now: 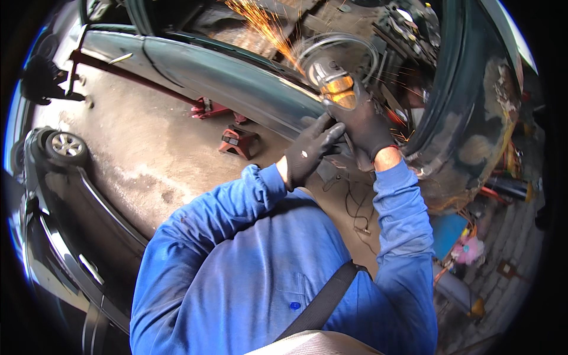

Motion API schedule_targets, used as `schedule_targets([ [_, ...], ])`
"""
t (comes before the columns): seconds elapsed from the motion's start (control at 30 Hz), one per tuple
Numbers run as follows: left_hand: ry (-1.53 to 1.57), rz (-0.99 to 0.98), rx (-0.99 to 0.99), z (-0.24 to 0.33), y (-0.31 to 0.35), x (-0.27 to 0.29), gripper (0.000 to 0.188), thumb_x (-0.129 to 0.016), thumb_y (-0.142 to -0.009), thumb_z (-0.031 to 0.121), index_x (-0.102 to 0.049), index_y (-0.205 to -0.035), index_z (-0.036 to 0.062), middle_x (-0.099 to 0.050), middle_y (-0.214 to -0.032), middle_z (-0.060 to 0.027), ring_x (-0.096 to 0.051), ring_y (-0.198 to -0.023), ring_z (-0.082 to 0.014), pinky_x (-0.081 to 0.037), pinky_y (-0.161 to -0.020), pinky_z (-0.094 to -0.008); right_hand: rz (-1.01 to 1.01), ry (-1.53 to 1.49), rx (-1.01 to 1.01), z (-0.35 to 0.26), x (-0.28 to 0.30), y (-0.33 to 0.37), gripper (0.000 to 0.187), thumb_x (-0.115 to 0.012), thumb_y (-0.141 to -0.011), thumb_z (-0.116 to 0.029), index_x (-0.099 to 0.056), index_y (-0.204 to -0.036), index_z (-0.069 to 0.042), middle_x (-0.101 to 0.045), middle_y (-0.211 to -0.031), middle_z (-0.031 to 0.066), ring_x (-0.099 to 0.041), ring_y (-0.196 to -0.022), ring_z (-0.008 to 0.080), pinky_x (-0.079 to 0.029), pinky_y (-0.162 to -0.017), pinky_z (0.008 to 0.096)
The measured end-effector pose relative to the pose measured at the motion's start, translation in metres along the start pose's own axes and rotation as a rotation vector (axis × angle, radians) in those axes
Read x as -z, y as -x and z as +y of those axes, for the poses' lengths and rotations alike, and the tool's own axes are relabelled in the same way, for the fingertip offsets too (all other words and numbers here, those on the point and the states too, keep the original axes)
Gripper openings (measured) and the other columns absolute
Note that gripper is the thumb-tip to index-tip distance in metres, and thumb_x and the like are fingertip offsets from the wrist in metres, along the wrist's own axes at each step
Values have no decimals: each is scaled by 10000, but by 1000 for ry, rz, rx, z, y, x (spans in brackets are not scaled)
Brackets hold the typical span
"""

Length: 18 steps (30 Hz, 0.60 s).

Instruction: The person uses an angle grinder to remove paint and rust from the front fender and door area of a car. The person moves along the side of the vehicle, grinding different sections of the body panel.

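An angle grinder (338, 87) with a rounded guard runs against the dark green car's body edge, throwing a stream of orange sparks (266, 29) up and away to the left. My right hand (362, 123), in a black glove, is closed round the grinder's body. Beside it, my left hand (313, 145), also gloved in black, has its fingers stretched toward the grinder and my right hand; whether the fingertips touch is hard to see. Below both hands runs the green car's long side panel (236, 83). The exact cutting spot is partly hidden by the guard.
A red jack stand (238, 142) stands on the concrete floor beside a red floor jack (208, 108) with a long handle. A black cable (357, 216) lies below my hands. At left is a dark car (89, 219); at right, the green car's scraped rear panel (473, 148).
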<state>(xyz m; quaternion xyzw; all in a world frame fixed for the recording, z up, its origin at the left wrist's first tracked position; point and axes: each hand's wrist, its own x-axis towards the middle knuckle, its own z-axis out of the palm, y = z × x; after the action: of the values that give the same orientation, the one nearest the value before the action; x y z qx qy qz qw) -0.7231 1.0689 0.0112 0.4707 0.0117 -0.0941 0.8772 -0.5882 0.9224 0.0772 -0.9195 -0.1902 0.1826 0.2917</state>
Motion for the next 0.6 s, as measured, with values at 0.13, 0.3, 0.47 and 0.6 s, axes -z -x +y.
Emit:
schedule_targets([
  [0.13, -354, 47, -183, -26, -19, 1, 585, -549, -1179, 443, -489, -1616, 58, -665, -1384, -117, -666, -1254, -198, -590, -1036, -372, 6, 68, 176, 29, -9, 4, 827, -791, -984, -387, -455, -1647, -25, -652, -1490, 309, -659, -1354, 441, -525, -1126, 501],
  [0.3, -467, -39, -244, -34, -13, -22, 635, -482, -1181, 542, -500, -1614, 78, -611, -1464, -122, -604, -1318, -218, -589, -1018, -396, 88, 232, 98, 66, 2, 27, 767, -784, -969, -193, -468, -1638, 11, -617, -1535, 309, -607, -1425, 438, -475, -1194, 492],
  [0.47, -82, -153, 132, -31, -7, -41, 710, -507, -1126, 681, -554, -1538, 105, -625, -1203, -33, -634, -1037, -141, -595, -840, -354, 166, 289, 358, 62, 21, 48, 933, -794, -918, -44, -339, -1733, -53, -565, -1581, 286, -556, -1473, 454, -445, -1222, 503],
  [0.6, -67, -186, 82, -39, -10, -42, 715, -511, -1125, 683, -544, -1555, 113, -628, -1247, -49, -643, -1083, -154, -608, -878, -369, 178, 384, 396, 34, 25, 57, 941, -775, -923, -28, -314, -1743, -58, -570, -1568, 291, -567, -1459, 453, -455, -1210, 505],
])
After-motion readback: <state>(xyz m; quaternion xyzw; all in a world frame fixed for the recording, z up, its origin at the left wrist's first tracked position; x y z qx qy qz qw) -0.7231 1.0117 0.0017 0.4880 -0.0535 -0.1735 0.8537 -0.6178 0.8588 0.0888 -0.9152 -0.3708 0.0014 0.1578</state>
